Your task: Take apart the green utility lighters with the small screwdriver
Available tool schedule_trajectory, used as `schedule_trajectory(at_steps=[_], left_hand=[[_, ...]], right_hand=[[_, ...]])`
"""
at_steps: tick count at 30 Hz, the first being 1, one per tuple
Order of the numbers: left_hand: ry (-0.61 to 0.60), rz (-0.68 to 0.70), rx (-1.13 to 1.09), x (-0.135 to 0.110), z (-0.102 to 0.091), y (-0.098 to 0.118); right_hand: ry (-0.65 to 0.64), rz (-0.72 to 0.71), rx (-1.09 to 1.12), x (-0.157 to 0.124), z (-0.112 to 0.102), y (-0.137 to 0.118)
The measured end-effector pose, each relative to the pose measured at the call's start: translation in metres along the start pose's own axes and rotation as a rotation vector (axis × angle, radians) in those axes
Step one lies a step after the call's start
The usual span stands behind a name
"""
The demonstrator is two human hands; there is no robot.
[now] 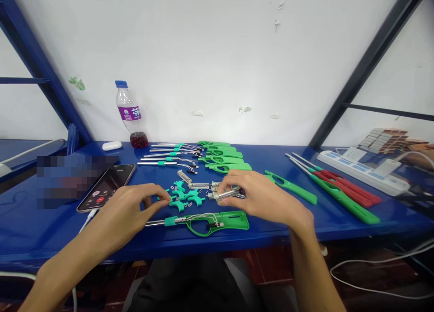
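Note:
My left hand [135,208] rests on the blue table [34,230], its fingertips pinched at the edge of a small pile of teal plastic trigger pieces [185,196]. My right hand [257,194] is closed on a clear, metal-tipped cylinder part [225,194], lifted slightly among similar parts [200,185]. In front of both hands lies an open green lighter shell [210,220] with a metal tube and thin wires inside it.
Behind the parts lie rows of metal tubes with teal collars [167,156] and green shell halves [224,158]. One green shell [291,187] lies alone at right, beside finished red and green lighters [339,190] and a power strip [362,172]. A phone [106,185], earbuds case [111,145] and bottle [130,115] stand left.

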State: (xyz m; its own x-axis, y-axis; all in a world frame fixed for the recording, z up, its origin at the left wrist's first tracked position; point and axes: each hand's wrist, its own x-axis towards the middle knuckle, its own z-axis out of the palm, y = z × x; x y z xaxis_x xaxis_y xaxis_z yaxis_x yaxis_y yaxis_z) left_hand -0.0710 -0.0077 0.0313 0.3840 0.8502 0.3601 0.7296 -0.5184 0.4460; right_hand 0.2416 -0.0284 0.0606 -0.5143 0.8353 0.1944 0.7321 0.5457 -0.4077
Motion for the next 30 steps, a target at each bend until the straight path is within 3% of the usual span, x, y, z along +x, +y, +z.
schedule_trajectory(at_steps=[5,9,30], left_hand=[[0.143,-0.044,-0.123,-0.003,-0.001,0.023],[0.186,-0.069,-0.194,-0.005,0.001,0.034],[0.195,-0.040,-0.238,-0.006,0.007,0.033]], right_hand=[[0.025,0.003,0.006,-0.004,-0.005,-0.003],[0.043,-0.001,0.018,-0.007,-0.007,-0.007],[0.145,-0.029,-0.008,-0.012,-0.010,-0.018]])
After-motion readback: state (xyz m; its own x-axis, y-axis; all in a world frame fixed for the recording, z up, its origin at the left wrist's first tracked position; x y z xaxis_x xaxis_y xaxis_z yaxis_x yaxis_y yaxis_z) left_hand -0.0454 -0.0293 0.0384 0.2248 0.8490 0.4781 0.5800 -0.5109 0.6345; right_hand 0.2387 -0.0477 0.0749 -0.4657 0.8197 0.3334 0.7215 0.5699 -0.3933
